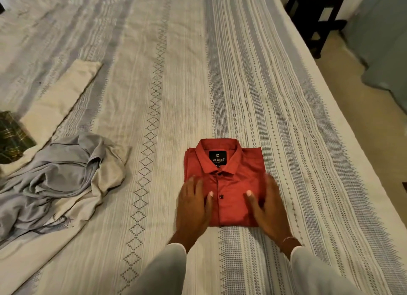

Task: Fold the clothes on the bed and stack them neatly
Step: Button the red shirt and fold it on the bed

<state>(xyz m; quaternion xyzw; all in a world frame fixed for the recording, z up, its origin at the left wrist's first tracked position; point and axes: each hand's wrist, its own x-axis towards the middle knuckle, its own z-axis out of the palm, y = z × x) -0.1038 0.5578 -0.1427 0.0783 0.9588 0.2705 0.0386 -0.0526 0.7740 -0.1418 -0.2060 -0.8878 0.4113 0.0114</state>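
A red collared shirt (pixel 229 173) lies folded into a neat rectangle on the striped bedspread (pixel 154 96), collar and black label facing up. My left hand (pixel 193 204) rests flat on its left edge with fingers straight. My right hand (pixel 267 203) lies flat on its right side, fingers straight and slightly blurred. A crumpled grey garment (pixel 59 178) sits unfolded at the left. Beneath and beyond it stretches a long cream cloth (pixel 59 103). A dark green plaid piece (pixel 12 136) shows at the far left edge.
The bed's right edge (pixel 343 110) runs diagonally from top to lower right, with floor beyond. A dark wooden piece of furniture (pixel 315 19) stands at the top right beside a grey-blue object (pixel 383 48).
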